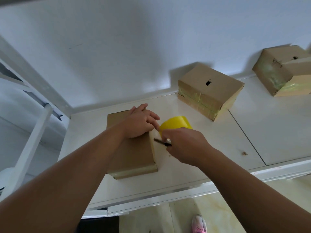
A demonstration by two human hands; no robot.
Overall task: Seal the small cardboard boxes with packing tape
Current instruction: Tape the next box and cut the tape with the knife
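A small closed cardboard box (134,155) lies on the white table (193,167) in front of me. My left hand (140,122) rests on its far top, fingers reaching over the right edge toward the tape. A yellow roll of packing tape (176,123) stands just right of the box. My right hand (183,145) is beside the box below the roll, fingers curled round a small dark tool (161,142) whose tip points at the box's right side. The strip of tape between roll and box is hard to make out.
Two more cardboard boxes, each with tape on its sides, stand farther back: one (210,89) against the wall, another (282,71) at the far right. A small brown scrap (244,153) lies on the table. A white frame (33,132) rises at left. A shoe (199,223) shows on the floor.
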